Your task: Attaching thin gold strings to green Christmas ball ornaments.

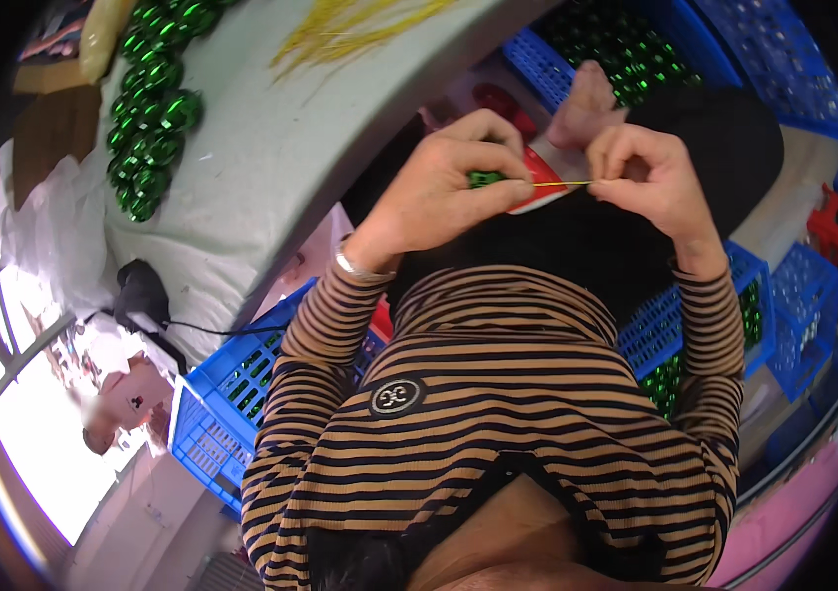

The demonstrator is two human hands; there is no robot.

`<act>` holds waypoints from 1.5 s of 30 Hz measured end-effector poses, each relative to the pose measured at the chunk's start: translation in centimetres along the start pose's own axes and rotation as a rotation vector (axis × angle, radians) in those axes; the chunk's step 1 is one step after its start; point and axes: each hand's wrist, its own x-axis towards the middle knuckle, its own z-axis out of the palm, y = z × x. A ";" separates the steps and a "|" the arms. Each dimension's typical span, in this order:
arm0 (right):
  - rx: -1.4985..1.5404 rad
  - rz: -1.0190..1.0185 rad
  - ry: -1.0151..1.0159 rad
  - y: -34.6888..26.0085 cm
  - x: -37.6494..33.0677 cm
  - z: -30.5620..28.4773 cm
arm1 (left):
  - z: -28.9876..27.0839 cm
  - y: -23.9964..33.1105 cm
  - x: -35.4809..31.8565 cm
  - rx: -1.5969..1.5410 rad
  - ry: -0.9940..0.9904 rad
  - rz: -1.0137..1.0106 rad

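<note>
A thin yellow strand [562, 183] stretches taut between my two hands over my lap. My left hand [449, 182] is closed around a small shiny green bauble [484, 179], and its thumb and finger pinch the strand's left end. The bauble is mostly covered by the fingers. With thumb and finger, my right hand [647, 177] grips the other end of the strand. Just behind the strand shows a red thing with a white edge [543, 189], partly hidden by my left hand.
A pale-covered table [242, 148] at the left bears a cluster of green baubles [153, 118], loose yellow strands [350, 34] and a black device with a cord [143, 295]. Blue crates [212, 424] with green baubles stand around me. A red stool [837, 236] is at the right.
</note>
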 end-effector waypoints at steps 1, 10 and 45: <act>-0.049 -0.023 -0.002 -0.4 0.2 -0.4 | 0.3 0.0 0.4 0.003 0.027 0.057; -0.448 -0.334 0.373 -6.9 2.1 -10.1 | -15.7 -1.2 -1.3 0.817 0.929 0.318; 0.022 -0.154 0.080 -5.7 16.7 5.0 | 1.0 -4.0 -3.9 -1.259 0.287 -0.275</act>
